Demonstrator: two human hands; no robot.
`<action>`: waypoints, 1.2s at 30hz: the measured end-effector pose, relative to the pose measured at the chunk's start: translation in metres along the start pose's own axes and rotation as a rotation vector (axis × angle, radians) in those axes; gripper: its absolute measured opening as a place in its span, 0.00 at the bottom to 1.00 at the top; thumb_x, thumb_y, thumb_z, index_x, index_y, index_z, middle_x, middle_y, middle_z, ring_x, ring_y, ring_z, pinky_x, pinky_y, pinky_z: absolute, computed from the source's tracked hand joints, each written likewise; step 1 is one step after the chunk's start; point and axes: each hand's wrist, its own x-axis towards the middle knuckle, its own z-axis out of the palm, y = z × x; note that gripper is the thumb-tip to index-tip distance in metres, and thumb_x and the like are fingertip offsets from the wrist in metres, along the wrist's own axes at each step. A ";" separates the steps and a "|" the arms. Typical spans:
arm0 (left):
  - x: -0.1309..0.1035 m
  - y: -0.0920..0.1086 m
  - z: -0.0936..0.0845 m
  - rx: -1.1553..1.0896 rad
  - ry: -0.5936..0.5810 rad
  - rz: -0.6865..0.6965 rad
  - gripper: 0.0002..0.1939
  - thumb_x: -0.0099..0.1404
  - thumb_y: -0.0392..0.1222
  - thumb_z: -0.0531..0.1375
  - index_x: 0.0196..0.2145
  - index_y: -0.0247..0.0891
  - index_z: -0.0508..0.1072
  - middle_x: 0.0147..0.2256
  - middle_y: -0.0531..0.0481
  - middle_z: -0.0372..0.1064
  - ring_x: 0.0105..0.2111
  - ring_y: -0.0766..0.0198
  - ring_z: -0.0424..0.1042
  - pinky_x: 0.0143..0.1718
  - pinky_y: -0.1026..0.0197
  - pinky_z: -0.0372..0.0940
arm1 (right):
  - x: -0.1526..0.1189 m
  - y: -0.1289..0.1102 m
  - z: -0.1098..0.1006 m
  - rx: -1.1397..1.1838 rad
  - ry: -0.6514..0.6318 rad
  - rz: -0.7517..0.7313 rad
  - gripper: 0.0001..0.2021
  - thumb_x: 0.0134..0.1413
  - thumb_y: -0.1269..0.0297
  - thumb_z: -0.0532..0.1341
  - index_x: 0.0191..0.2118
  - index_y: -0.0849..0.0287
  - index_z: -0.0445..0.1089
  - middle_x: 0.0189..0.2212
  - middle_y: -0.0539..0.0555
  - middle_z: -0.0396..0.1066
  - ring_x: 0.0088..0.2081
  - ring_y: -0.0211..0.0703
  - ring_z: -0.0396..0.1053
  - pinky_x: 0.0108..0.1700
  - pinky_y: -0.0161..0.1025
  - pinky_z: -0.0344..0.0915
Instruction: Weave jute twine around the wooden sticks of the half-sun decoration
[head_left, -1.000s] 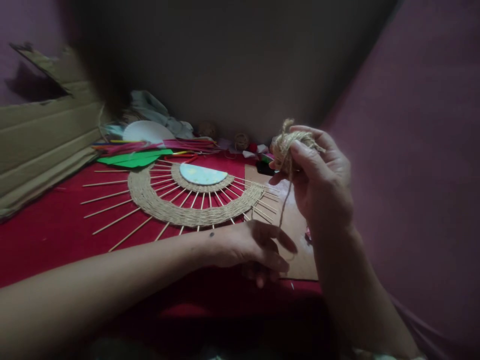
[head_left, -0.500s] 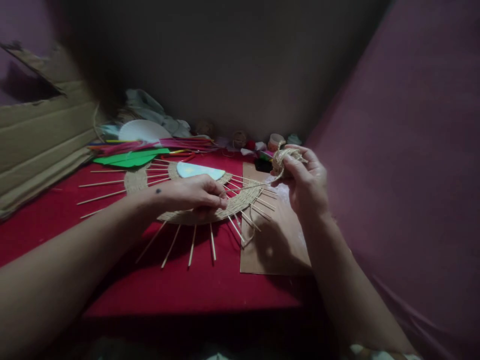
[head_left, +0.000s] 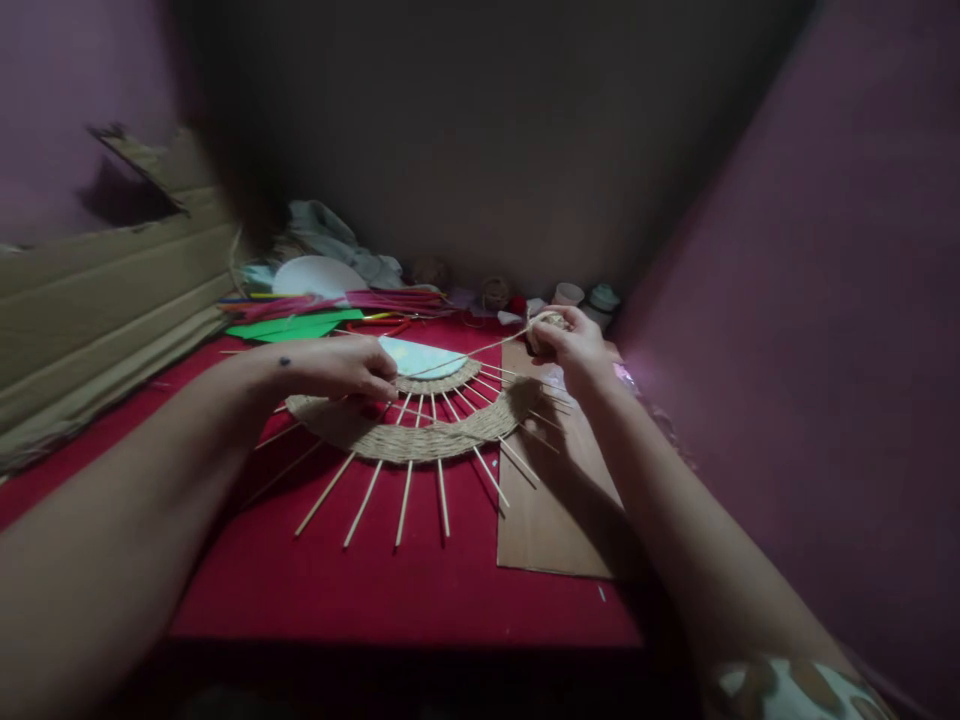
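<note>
A fan-shaped weaving point(head_left: 411, 444) of thin sticks and tan twine bands lies on the red tabletop, with a pale blue half-disc point(head_left: 421, 357) at its centre. My left hand point(head_left: 358, 368) is above its left side, fingers pinched on a strand of twine point(head_left: 491, 347). That strand runs taut up to the right. There my right hand point(head_left: 576, 345) is closed around a small bundle of twine point(head_left: 547, 328), raised over the far right end of the weaving. The left fingertips hide part of the sticks beneath them.
A brown board point(head_left: 551, 530) lies under the weaving's right side. Green sheets point(head_left: 296, 325), pink strips point(head_left: 315, 306), a white disc point(head_left: 319, 276), twine balls point(head_left: 495, 291) and a small cup point(head_left: 568, 294) line the back. Folded cardboard point(head_left: 112, 300) stands at the left.
My left hand has moved left across the weaving, and the strand between my hands is longer. My right hand with the twine bundle has shifted slightly left. The camera view has shifted too.
</note>
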 end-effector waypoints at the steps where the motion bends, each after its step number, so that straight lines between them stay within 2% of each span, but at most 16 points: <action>1: 0.000 -0.003 0.000 0.007 -0.006 0.010 0.12 0.58 0.47 0.58 0.24 0.36 0.73 0.22 0.48 0.67 0.23 0.64 0.65 0.23 0.65 0.56 | 0.008 0.004 0.006 -0.059 0.006 0.016 0.15 0.42 0.65 0.62 0.39 0.58 0.63 0.30 0.49 0.67 0.26 0.36 0.67 0.22 0.35 0.68; 5: -0.001 -0.007 0.000 -0.014 -0.040 -0.031 0.11 0.58 0.45 0.57 0.25 0.35 0.73 0.23 0.49 0.69 0.22 0.66 0.66 0.21 0.67 0.57 | 0.036 0.018 0.032 -0.220 0.019 0.047 0.16 0.44 0.67 0.59 0.43 0.61 0.65 0.34 0.55 0.70 0.30 0.42 0.71 0.30 0.43 0.73; 7: -0.001 -0.006 0.000 -0.046 -0.066 -0.072 0.12 0.58 0.46 0.56 0.26 0.35 0.73 0.23 0.48 0.70 0.22 0.65 0.67 0.21 0.67 0.58 | 0.045 0.021 0.042 -0.263 0.033 0.038 0.22 0.44 0.66 0.61 0.48 0.64 0.64 0.41 0.61 0.70 0.40 0.50 0.72 0.41 0.50 0.72; 9: 0.001 -0.006 0.001 -0.066 -0.067 -0.099 0.12 0.58 0.46 0.56 0.25 0.35 0.72 0.23 0.48 0.70 0.23 0.65 0.68 0.21 0.67 0.59 | 0.048 0.021 0.047 -0.341 0.054 -0.007 0.29 0.43 0.64 0.63 0.55 0.66 0.62 0.51 0.67 0.66 0.54 0.57 0.65 0.54 0.54 0.64; 11: 0.002 -0.006 0.001 -0.076 -0.062 -0.103 0.11 0.57 0.45 0.57 0.25 0.35 0.72 0.23 0.49 0.70 0.23 0.65 0.69 0.21 0.68 0.59 | 0.042 0.020 0.047 -0.465 0.033 -0.094 0.32 0.44 0.64 0.63 0.57 0.65 0.61 0.56 0.68 0.61 0.60 0.59 0.58 0.60 0.55 0.56; 12: 0.002 -0.006 0.002 -0.075 -0.060 -0.102 0.11 0.57 0.45 0.57 0.25 0.35 0.72 0.23 0.49 0.70 0.23 0.65 0.69 0.22 0.68 0.60 | 0.035 0.018 0.044 -0.529 -0.010 -0.135 0.30 0.45 0.64 0.63 0.57 0.64 0.63 0.56 0.67 0.62 0.59 0.59 0.59 0.61 0.55 0.55; 14: 0.002 -0.005 0.002 -0.069 -0.066 -0.099 0.10 0.56 0.44 0.57 0.25 0.35 0.72 0.22 0.49 0.69 0.23 0.65 0.69 0.23 0.67 0.60 | 0.016 0.016 0.034 -0.607 -0.156 -0.173 0.24 0.49 0.64 0.61 0.54 0.61 0.67 0.51 0.63 0.67 0.54 0.54 0.65 0.58 0.52 0.59; 16: 0.001 -0.003 0.002 -0.060 -0.070 -0.092 0.09 0.56 0.43 0.57 0.24 0.35 0.73 0.22 0.49 0.69 0.22 0.65 0.68 0.23 0.67 0.60 | -0.005 0.015 0.020 -0.592 -0.311 -0.142 0.20 0.52 0.64 0.59 0.51 0.60 0.70 0.47 0.60 0.70 0.49 0.49 0.70 0.53 0.48 0.65; 18: -0.001 -0.001 0.001 -0.061 -0.081 -0.090 0.10 0.56 0.44 0.58 0.23 0.36 0.73 0.22 0.48 0.70 0.22 0.65 0.68 0.23 0.67 0.60 | -0.023 0.015 0.002 -0.560 -0.406 -0.116 0.18 0.54 0.64 0.57 0.51 0.59 0.70 0.47 0.60 0.71 0.46 0.47 0.71 0.49 0.47 0.68; 22: -0.003 -0.002 0.000 -0.073 -0.078 -0.079 0.10 0.55 0.45 0.60 0.22 0.36 0.73 0.21 0.48 0.69 0.22 0.63 0.68 0.22 0.66 0.59 | -0.035 0.021 -0.026 -0.504 -0.274 -0.086 0.15 0.51 0.66 0.58 0.46 0.56 0.73 0.47 0.58 0.73 0.48 0.47 0.70 0.55 0.52 0.64; 24: -0.004 -0.003 0.000 -0.059 -0.059 -0.060 0.09 0.55 0.43 0.61 0.21 0.36 0.72 0.20 0.49 0.69 0.22 0.64 0.66 0.22 0.66 0.57 | -0.035 0.023 -0.033 -0.425 -0.221 -0.044 0.17 0.51 0.65 0.58 0.48 0.57 0.73 0.48 0.58 0.73 0.50 0.48 0.70 0.56 0.54 0.63; 26: -0.005 -0.003 0.001 -0.039 -0.055 -0.064 0.09 0.55 0.41 0.61 0.21 0.36 0.72 0.20 0.49 0.68 0.22 0.65 0.65 0.22 0.66 0.57 | -0.038 0.023 -0.036 -0.414 -0.238 -0.057 0.20 0.52 0.63 0.58 0.52 0.57 0.70 0.50 0.59 0.72 0.52 0.50 0.69 0.57 0.55 0.62; 29: -0.008 0.002 0.002 -0.044 -0.068 -0.080 0.09 0.57 0.39 0.60 0.20 0.36 0.71 0.20 0.49 0.68 0.21 0.66 0.65 0.21 0.67 0.56 | -0.046 0.020 -0.034 -0.587 -0.351 -0.180 0.25 0.55 0.58 0.59 0.59 0.52 0.65 0.57 0.58 0.66 0.59 0.55 0.63 0.59 0.58 0.59; 31: -0.010 0.006 0.002 -0.057 -0.065 -0.091 0.10 0.58 0.38 0.60 0.20 0.35 0.70 0.19 0.49 0.68 0.21 0.66 0.64 0.21 0.67 0.55 | -0.052 0.019 -0.030 -0.728 -0.474 -0.247 0.30 0.57 0.53 0.58 0.64 0.49 0.57 0.64 0.55 0.56 0.64 0.56 0.53 0.63 0.58 0.53; 34: -0.011 0.009 0.002 -0.022 -0.053 -0.113 0.10 0.58 0.35 0.59 0.20 0.34 0.69 0.19 0.50 0.66 0.21 0.68 0.61 0.20 0.68 0.52 | -0.058 0.022 -0.023 -0.892 -0.684 -0.243 0.40 0.55 0.41 0.56 0.69 0.49 0.44 0.69 0.53 0.40 0.68 0.55 0.37 0.66 0.57 0.44; 36: -0.010 0.009 0.002 0.002 -0.064 -0.126 0.09 0.58 0.33 0.59 0.21 0.33 0.70 0.19 0.51 0.65 0.20 0.69 0.60 0.20 0.68 0.51 | -0.060 0.024 -0.019 -0.992 -0.770 -0.224 0.47 0.50 0.33 0.55 0.69 0.51 0.42 0.70 0.55 0.34 0.69 0.59 0.30 0.67 0.59 0.39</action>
